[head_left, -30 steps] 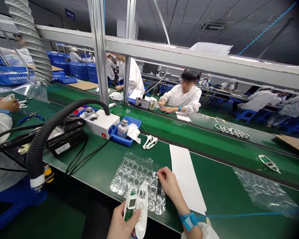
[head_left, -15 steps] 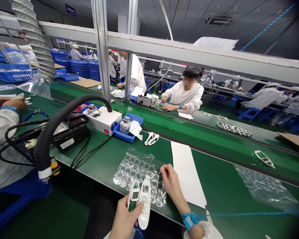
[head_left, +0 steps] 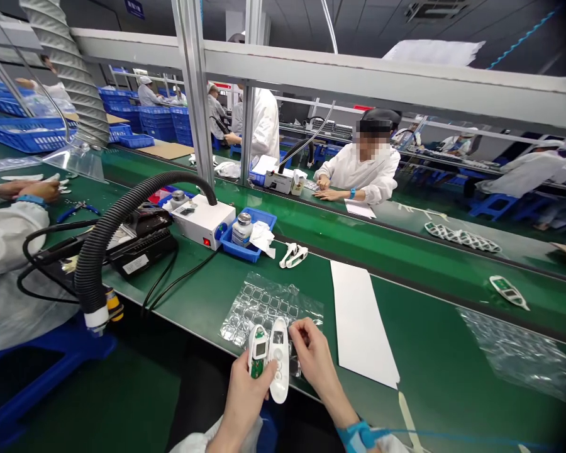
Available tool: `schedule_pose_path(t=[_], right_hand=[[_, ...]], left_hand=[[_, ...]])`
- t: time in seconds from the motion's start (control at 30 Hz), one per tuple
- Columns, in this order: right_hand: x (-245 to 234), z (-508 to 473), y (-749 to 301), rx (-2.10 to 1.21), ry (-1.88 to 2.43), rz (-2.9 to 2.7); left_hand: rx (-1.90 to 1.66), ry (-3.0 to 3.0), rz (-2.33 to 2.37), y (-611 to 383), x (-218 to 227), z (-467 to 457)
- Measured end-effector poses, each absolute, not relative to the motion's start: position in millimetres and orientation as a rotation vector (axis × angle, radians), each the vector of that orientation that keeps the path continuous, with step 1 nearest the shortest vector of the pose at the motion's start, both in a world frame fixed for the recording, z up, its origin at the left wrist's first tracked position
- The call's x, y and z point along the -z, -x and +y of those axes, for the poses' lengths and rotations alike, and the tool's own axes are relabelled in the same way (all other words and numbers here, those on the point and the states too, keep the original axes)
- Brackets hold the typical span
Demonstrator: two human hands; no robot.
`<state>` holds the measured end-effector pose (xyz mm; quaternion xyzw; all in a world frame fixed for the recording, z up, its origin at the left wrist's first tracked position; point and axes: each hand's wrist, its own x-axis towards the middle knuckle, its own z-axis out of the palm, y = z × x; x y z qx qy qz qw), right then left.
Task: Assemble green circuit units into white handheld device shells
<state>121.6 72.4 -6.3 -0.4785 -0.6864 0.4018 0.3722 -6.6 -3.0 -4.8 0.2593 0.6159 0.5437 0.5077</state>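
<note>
My left hand (head_left: 246, 389) grips two white plastic housing halves side by side above the bench edge. The left half (head_left: 258, 353) carries a green circuit board with a small screen; the right half (head_left: 279, 368) is an elongated shell with a window and round recesses, its inner side toward me. My right hand (head_left: 315, 353) is close to the right edge of that shell, thumb and fingers pinched together. Whatever sits between those fingertips is too small to make out. Behind both hands lies a clear plastic sheet (head_left: 257, 302) with rows of square pockets, partly hidden by them.
A white paper sheet (head_left: 363, 321) lies to the right, with clear film (head_left: 514, 346) beyond. A blue tray (head_left: 240, 250) with a bottle, a white box (head_left: 202, 220) and a black hose (head_left: 122, 214) stand left. A green conveyor (head_left: 382, 236) runs behind; co-workers sit nearby.
My right hand has moved left from the pocketed plastic sheet to beside the white shell, still pinched. My left hand keeps hold of both halves. The whole view has shifted slightly.
</note>
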Motion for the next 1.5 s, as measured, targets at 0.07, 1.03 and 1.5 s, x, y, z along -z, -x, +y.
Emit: schedule_pose_path(t=[0.07,1.03,1.5], right_hand=[[12.7,78.1,-123.9,-1.032,1.236,-1.717],[-45.2,53.4,-156.2,-0.501,1.102,-2.552],[-87.6,83.4,-132.1,-0.435,0.456,-3.053]], left_hand=[[-1.317,-0.623,1.491,4.4,5.3,-1.2],[-1.03,-0.699,1.421,19.8,14.3,-17.0],[-0.932,-0.823,1.345,23.1,-14.9,-20.8]])
